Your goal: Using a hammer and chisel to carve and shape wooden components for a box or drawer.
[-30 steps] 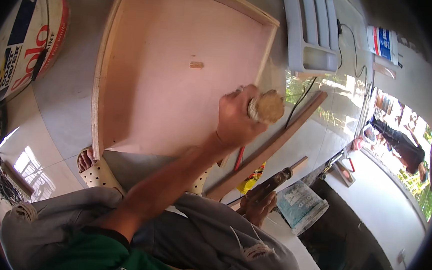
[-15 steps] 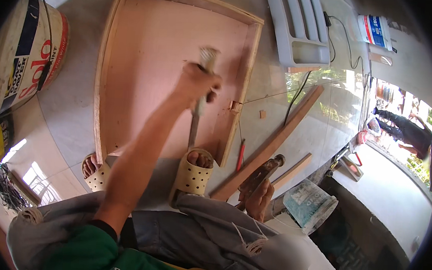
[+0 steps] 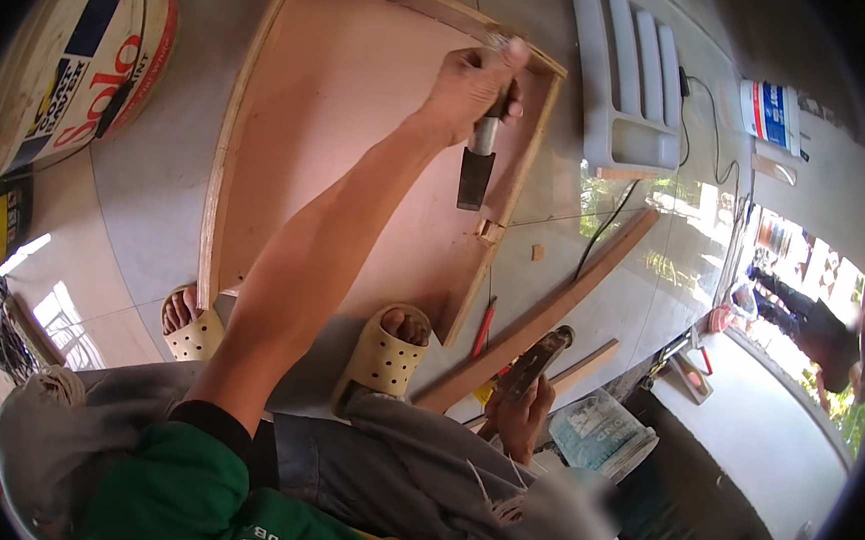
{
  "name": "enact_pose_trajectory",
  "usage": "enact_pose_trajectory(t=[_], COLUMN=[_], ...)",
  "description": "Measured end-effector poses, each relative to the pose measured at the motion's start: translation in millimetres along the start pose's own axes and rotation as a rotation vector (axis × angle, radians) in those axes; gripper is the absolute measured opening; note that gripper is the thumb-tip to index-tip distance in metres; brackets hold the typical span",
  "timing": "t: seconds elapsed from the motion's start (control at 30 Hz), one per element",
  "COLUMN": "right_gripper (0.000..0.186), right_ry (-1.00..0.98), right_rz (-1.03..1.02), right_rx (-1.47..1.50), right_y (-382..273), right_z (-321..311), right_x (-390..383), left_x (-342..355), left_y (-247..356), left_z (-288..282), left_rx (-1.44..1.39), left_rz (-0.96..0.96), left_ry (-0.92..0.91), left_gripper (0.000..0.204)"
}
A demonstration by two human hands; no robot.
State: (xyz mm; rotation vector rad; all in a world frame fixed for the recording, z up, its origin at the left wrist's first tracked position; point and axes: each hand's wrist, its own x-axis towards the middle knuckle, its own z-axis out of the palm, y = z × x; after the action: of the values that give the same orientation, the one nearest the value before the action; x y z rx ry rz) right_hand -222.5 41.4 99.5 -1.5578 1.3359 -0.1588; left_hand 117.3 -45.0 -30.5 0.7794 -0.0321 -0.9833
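My left hand (image 3: 475, 90) is closed around the handle of a chisel (image 3: 475, 180), above the far right part of a shallow wooden drawer (image 3: 354, 94). The chisel's flat dark blade points back toward me, over the drawer's inside near its right wall. A small notch (image 3: 489, 232) is cut in that wall, with raw wood showing. Low at the right, my right hand (image 3: 523, 417) grips a hammer (image 3: 536, 363), its worn metal head upward beside a long wooden strip (image 3: 550, 313). Part of the hammer's handle is hidden by the hand.
A red pencil (image 3: 485, 326) and a small wood chip (image 3: 538, 252) lie on the tiles. Beyond them is a grey plastic cutlery tray (image 3: 634, 144). Paint buckets (image 3: 96, 66) stand left and far right; a smaller bucket (image 3: 601, 437) sits near my right knee. A person (image 3: 810, 322) is at the doorway.
My left hand has moved away and to the right with the chisel, from mid-drawer to its far right corner. My right hand still holds the hammer. The view has shifted slightly.
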Motion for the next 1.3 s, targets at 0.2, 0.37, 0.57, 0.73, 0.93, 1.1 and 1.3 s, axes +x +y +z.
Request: enact_pose_trajectory(t=[0.2,0.37,0.57,0.73,0.93,1.1,1.3], right_gripper=[0.048,0.047,0.046,0.045,0.038,0.029,0.030], right_ry=[0.011,0.011,-0.031,-0.192,-0.346,-0.220,-0.314], right_rz=[-0.130,-0.083,-0.145,-0.160,-0.329,-0.310,-0.633], right_rx=[-0.073,-0.126,-0.144,-0.210,-0.792,-0.665,-0.917], right_y=[-13.8,-22.3,-34.2,-65.4,-197.1,-294.8,-295.7], right_z=[-12.8,-18.8,-21.0,-37.6,-22.4,17.6,63.4], right_x=[13.6,18.4,30.4,44.5,99.2,124.8,179.8], left_x=[-5.9,-8.1,-23.2,-32.7,-33.2,-38.1,-44.4], left_y=[-28.9,-41.7,-43.4,-38.4,-46.9,-39.3,-44.1], left_z=[-6.1,-1.5,1.4,7.9,-10.3,-18.1,-8.3], left_rx=[0.097,0.275,0.359,0.275,0.275,0.178,0.387], left_rz=[0.068,0.394,0.502,0.538,0.341,0.292,0.407], left_ry=[0.070,0.406,0.574,0.635,0.575,0.673,0.744], left_gripper=[0.048,0.039,0.031,0.023,0.014,0.013,0.014])
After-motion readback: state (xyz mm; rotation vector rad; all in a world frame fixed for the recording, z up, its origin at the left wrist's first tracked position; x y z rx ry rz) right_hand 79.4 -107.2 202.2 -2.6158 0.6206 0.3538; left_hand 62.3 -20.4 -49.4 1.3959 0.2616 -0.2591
